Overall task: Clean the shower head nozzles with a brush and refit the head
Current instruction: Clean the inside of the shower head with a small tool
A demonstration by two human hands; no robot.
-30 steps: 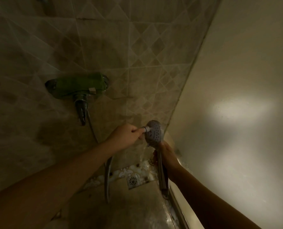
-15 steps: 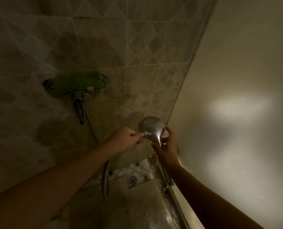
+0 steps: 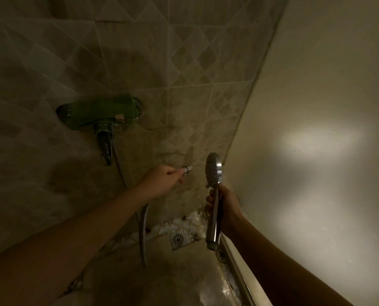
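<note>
I am looking down into the shower stall of what looks like a household bathroom. The upper left of the frame is a tiled wall (image 3: 184, 62) in beige with diamond patterns, and at centre left it carries a wall-mounted mixer valve (image 3: 100, 112) with a chrome lever (image 3: 105, 146) pointing down. A flexible metal hose (image 3: 143, 230) hangs below the valve, a hand shower head (image 3: 214, 171) shows at centre right, and low in the middle I see a square floor drain (image 3: 178, 238) in a pebble-patterned strip (image 3: 184, 221). A metal threshold rail (image 3: 235, 257) runs along the lower right under a plain pale wall (image 3: 316, 85).
</note>
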